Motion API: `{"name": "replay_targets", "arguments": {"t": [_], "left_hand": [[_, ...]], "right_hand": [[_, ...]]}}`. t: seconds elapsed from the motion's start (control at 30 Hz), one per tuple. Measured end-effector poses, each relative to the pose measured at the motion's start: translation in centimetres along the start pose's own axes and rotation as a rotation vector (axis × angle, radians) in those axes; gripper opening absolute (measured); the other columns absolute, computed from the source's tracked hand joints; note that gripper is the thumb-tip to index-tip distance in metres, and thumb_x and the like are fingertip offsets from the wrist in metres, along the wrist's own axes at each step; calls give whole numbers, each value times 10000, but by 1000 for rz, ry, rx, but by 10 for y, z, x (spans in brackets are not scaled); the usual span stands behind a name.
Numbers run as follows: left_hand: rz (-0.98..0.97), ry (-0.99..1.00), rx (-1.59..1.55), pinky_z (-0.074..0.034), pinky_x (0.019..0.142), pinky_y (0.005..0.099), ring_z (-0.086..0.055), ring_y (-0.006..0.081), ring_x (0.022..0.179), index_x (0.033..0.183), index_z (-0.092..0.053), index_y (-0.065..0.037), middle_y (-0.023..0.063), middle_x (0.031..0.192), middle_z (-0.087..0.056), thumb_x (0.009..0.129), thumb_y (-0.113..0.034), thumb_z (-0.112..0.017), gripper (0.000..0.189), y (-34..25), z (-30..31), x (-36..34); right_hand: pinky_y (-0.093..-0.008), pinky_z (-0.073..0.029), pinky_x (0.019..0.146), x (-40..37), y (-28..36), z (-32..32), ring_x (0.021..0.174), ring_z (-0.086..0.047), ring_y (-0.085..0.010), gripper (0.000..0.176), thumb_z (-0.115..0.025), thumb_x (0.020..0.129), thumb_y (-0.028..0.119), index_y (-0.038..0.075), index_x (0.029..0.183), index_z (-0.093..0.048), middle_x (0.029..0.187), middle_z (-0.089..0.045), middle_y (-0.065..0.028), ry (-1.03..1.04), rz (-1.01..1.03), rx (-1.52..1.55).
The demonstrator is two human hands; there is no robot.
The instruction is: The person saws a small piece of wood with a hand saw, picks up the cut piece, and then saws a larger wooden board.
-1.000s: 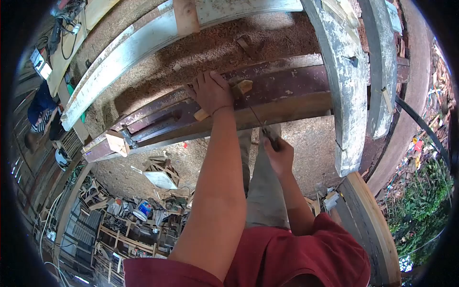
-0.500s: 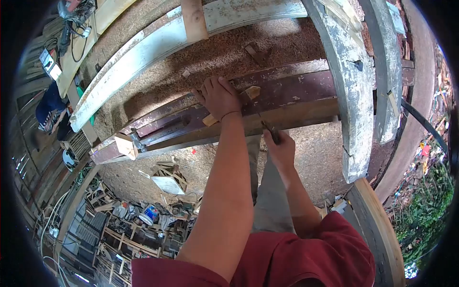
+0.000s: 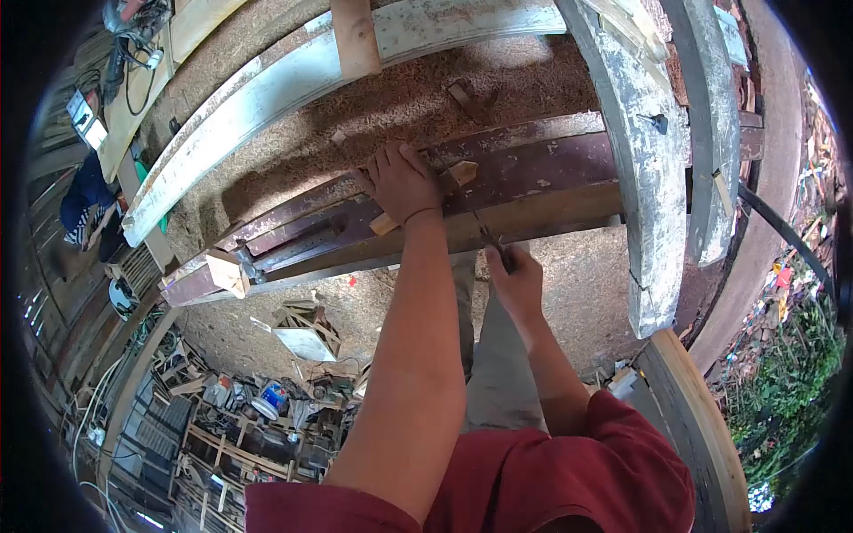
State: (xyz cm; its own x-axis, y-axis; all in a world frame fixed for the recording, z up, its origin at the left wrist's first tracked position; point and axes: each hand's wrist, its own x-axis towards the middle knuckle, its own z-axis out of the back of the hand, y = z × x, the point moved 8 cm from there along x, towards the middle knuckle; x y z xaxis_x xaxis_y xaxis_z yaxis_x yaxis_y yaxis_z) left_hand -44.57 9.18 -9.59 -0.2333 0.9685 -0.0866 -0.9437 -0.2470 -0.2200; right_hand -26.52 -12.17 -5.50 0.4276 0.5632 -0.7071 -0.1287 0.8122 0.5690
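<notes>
My left hand [image 3: 404,184] lies palm down over a short, pale wooden strip [image 3: 461,173] with a pointed end, which crosses a dark red painted beam [image 3: 533,169]. Its fingers reach toward the beam's far edge, and part of the strip is hidden beneath the hand. My right hand [image 3: 520,282] is closed around a slim dark hand tool [image 3: 490,239] on the near side. The tool's narrow tip points up at the beam's brown side face, close to a thin dark line there; its exact kind I cannot tell.
Curved, pale-painted timbers [image 3: 653,178] cross on the right, and a white curved rail [image 3: 222,115] arcs behind. A wooden block [image 3: 228,273] sits at the beam's left end. Sawdust covers the ground. Another person [image 3: 86,204] is at far left; scrap wood [image 3: 240,444] lies lower left.
The view has shifted slightly, moving the scene a little left. My left hand stays on the strip; my right hand keeps its grip on the tool, its tip still near the beam's side.
</notes>
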Motion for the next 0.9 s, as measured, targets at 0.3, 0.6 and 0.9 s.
{"name": "replay_targets", "arguments": {"t": [0.3, 0.6, 0.9], "left_hand": [[-12, -10, -7, -204, 1294, 602, -609, 355, 1243, 1124, -720, -75, 148, 1176, -714, 1085, -303, -385, 408, -3, 4, 2], [-21, -60, -8, -242, 1272, 595, -581, 349, 1263, 1150, -698, -68, 141, 1234, -676, 1082, -303, -409, 378, -2, 3, -4], [-67, -172, -26, -303, 1223, 577, -536, 361, 1309, 1186, -651, -68, 141, 1324, -618, 1061, -285, -455, 318, -8, 13, 1]], "right_hand": [[-356, -414, 530, -5, -21, -2, 576, -533, -110, 426, -796, 944, 361, -15, 781, -678, 605, -613, -83, -6, -55, 12], [-388, -472, 592, -16, -30, 15, 577, -574, -183, 470, -804, 940, 410, -9, 780, -665, 623, -636, -95, -28, -31, -36], [-374, -472, 599, -29, -43, 19, 603, -575, -157, 443, -791, 953, 378, -20, 793, -682, 646, -657, -106, -3, -53, -71]]}}
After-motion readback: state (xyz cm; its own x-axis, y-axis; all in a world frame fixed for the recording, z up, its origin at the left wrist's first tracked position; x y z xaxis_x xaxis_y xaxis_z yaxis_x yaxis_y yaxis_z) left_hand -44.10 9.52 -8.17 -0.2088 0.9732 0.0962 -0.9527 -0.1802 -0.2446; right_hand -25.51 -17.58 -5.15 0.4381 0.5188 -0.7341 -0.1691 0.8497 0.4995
